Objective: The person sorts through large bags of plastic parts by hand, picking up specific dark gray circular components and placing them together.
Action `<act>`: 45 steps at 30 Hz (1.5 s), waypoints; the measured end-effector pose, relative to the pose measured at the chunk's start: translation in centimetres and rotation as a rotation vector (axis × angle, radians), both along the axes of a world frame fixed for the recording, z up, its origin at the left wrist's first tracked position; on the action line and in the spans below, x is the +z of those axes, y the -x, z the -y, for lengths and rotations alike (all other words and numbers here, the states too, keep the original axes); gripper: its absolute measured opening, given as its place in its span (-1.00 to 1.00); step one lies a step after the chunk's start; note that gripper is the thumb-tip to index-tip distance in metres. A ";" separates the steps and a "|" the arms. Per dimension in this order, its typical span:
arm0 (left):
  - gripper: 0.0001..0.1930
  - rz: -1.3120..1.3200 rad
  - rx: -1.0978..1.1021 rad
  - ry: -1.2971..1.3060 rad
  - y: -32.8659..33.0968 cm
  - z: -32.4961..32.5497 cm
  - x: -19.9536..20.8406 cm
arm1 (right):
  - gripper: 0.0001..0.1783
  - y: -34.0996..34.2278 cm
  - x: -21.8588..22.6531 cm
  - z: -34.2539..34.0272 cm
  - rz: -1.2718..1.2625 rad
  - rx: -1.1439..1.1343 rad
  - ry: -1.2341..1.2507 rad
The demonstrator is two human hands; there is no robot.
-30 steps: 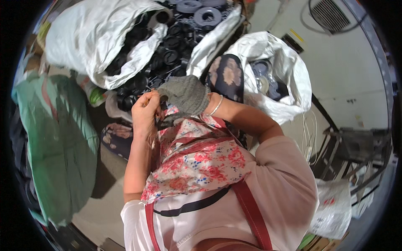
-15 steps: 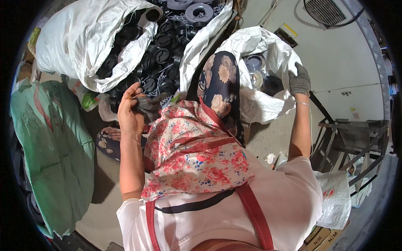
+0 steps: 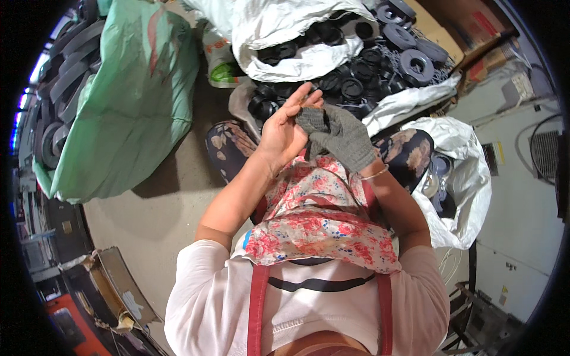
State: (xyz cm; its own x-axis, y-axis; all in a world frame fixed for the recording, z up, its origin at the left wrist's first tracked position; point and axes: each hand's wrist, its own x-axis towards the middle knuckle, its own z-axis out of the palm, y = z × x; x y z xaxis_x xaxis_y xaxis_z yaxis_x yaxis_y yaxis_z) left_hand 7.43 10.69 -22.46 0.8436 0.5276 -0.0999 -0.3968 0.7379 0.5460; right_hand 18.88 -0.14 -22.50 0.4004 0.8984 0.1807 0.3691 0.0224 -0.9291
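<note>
Above my lap, my two hands meet. My bare left hand (image 3: 280,135) has its palm turned up and its fingers stretched out. My right hand (image 3: 350,144), in a grey knit glove, reaches across to the left palm. Its fingers are closed on a loose grey glove (image 3: 310,120) that lies against the left palm; where one glove ends and the other begins is hard to see. Just beyond my hands lie many black round plastic parts (image 3: 351,88), heaped among thin grey pieces. A white sack (image 3: 279,26) with similar black parts in its mouth lies over the heap.
A green sack (image 3: 133,113) stands at the left beside stacked grey rings (image 3: 74,65). At the right, an open white bag (image 3: 469,202) holds clear and dark round parts. Grey flanged rings (image 3: 415,66) lie at the far right of the heap. Torn cardboard (image 3: 122,285) lies lower left.
My right hand has left the rim of the white bag and come over to my left hand, onto the loose glove. The view has turned to the left.
</note>
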 end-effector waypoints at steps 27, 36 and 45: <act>-0.92 -0.578 0.222 -0.691 2.6 -2.9 -0.9 | -0.78 -4.2 -1.2 -3.7 -0.229 -0.054 0.301; -0.86 -0.293 0.195 -1.594 0.1 -2.3 3.6 | -0.73 -4.9 -0.6 -4.6 0.647 0.305 0.109; -0.77 -0.782 -0.769 -1.634 -1.7 -3.5 2.1 | -0.78 -4.2 0.5 -4.8 0.804 0.225 -0.265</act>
